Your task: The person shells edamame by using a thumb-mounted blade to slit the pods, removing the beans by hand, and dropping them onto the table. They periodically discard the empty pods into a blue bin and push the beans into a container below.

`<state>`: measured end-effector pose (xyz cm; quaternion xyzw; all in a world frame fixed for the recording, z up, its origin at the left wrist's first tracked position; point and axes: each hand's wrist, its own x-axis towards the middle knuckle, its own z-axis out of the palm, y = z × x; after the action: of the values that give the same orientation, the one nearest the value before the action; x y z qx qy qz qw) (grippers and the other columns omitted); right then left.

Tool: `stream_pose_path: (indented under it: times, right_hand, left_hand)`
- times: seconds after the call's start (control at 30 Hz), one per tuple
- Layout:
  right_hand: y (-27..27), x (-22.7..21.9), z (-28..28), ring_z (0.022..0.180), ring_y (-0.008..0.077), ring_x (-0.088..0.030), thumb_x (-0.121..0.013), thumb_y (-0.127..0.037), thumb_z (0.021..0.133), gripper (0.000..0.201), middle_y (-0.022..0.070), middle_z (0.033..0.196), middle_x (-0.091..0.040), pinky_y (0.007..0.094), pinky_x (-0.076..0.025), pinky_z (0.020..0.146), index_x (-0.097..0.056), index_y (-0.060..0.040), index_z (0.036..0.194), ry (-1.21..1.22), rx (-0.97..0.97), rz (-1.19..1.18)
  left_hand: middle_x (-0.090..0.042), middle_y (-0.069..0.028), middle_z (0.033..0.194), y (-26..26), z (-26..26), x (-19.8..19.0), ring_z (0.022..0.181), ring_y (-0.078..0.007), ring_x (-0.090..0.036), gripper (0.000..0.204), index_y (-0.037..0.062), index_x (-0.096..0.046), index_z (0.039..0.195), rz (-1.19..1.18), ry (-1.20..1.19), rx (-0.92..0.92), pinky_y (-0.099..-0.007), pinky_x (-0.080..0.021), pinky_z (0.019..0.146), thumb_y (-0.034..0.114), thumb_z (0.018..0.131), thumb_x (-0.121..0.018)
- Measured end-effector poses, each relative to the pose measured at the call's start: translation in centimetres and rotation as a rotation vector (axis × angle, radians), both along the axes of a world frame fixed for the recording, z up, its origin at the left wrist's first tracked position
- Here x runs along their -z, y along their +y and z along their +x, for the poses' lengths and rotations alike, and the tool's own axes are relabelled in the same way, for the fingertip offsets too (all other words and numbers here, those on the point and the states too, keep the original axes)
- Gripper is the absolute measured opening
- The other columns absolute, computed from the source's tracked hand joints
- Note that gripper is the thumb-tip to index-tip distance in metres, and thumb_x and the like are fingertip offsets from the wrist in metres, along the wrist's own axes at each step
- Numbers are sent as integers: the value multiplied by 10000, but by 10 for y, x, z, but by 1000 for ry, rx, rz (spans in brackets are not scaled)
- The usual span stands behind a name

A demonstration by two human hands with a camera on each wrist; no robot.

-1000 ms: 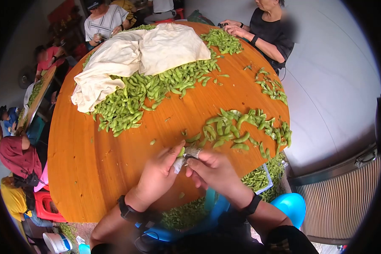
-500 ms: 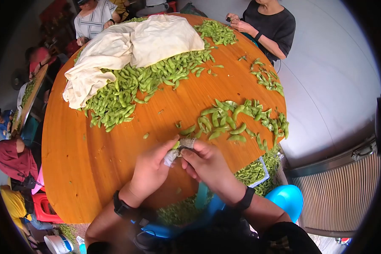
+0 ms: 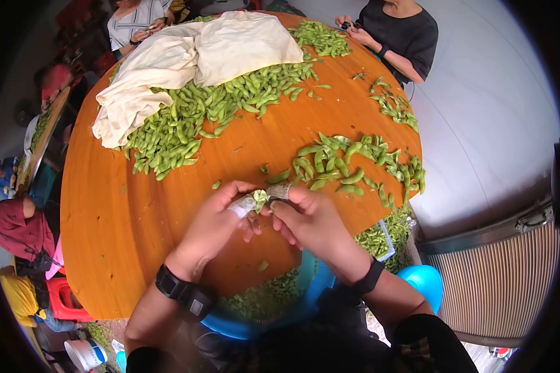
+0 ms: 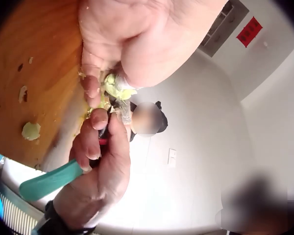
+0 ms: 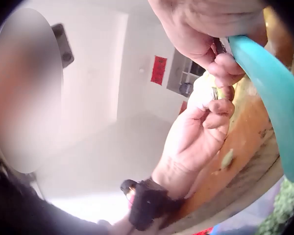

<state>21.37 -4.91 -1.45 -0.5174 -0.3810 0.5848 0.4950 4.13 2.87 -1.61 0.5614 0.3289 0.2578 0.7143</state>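
My left hand (image 3: 211, 221) pinches a pale green soybean pod (image 3: 260, 198) over the near part of the table. The pod looks split and crumpled in the left wrist view. White wrapping covers the left thumb. Close against the pod, my right hand (image 3: 314, 227) grips a tool with a curved teal handle (image 5: 272, 93); its working end is mostly hidden by the fingers. A grey mesh wrap (image 3: 279, 190) sits on the right index finger. Below both hands stands a blue basin (image 3: 230, 329) containing shelled green beans.
Loose pods (image 3: 351, 177) lie right of the hands on the round wooden table (image 3: 130, 248). A cream cloth (image 3: 249, 50) partly covers a large pod heap (image 3: 168, 146). A person in black (image 3: 404, 37) sits across the table. A box of pods (image 3: 373, 241) stands at the lower right.
Both hands have shifted up a little in the head view, and the left fingers have spread. More of the pod's pale, crumpled shell now shows between the hands.
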Motion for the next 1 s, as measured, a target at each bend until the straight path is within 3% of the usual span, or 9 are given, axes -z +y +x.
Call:
stream_pose_path:
  times: [0.23,0.47,0.53,0.77,0.87,0.93,0.97,1.0]
  right_hand:
    - [-9,0,-13,514,32,-479,-560,-70,947,112,-24,666,-575,213,-387,458,-641,-47,1021,-235,26,150]
    - [-5,-3,-14,522,24,-452,-560,-65,943,118,-25,662,-561,219,-377,469,-649,-52,1019,-117,52,76]
    - [-5,-5,-13,520,24,-453,-554,-64,944,124,-26,663,-556,219,-377,466,-650,-54,1023,-178,35,122]
    - [-8,-5,-10,514,25,-456,-551,-67,949,120,-20,679,-561,214,-371,453,-646,-58,1020,-183,78,182]
    - [-12,-3,-4,501,33,-475,-552,-80,957,128,-20,683,-572,205,-376,431,-639,-65,1050,-85,56,104]
    - [-14,-2,-1,483,37,-482,-548,-102,967,156,-18,685,-582,198,-376,410,-633,-81,1096,-38,46,75]
    - [-14,-5,3,483,37,-482,-548,-102,967,156,-18,685,-582,198,-376,410,-633,-81,1096,-34,39,84]
    - [-15,-9,8,475,41,-482,-542,-104,970,167,-9,687,-596,195,-366,401,-634,-76,1108,-44,117,83]
  left_hand:
    - [-583,-35,823,-3,-4,6,590,-87,-514,193,10,-508,1123,48,50,12,-220,-414,488,77,957,-438]
    - [-523,0,751,2,-6,9,580,-64,-445,126,31,-513,1045,-65,-46,8,-224,-369,500,80,938,-470]
    - [-537,5,797,6,-10,12,622,-62,-459,167,41,-514,1092,-22,-55,110,-221,-382,543,71,930,-490]
    - [-565,17,915,-4,-9,3,700,-72,-522,299,56,-489,1236,11,-2,104,-217,-417,607,52,938,-521]
    - [-610,-30,909,-13,-6,7,761,-147,-609,320,46,-483,1257,79,116,56,-276,-472,654,38,939,-515]
    - [-647,-114,913,-22,-3,0,836,-262,-657,339,27,-473,1267,732,459,37,-346,-500,706,24,928,-491]
    - [-650,-178,931,-27,-2,-10,886,-356,-649,332,26,-492,1239,698,536,42,-396,-509,764,13,907,-485]
    - [-650,-178,931,-28,-3,-16,886,-356,-649,332,26,-492,1239,703,542,32,-396,-509,764,13,907,-485]
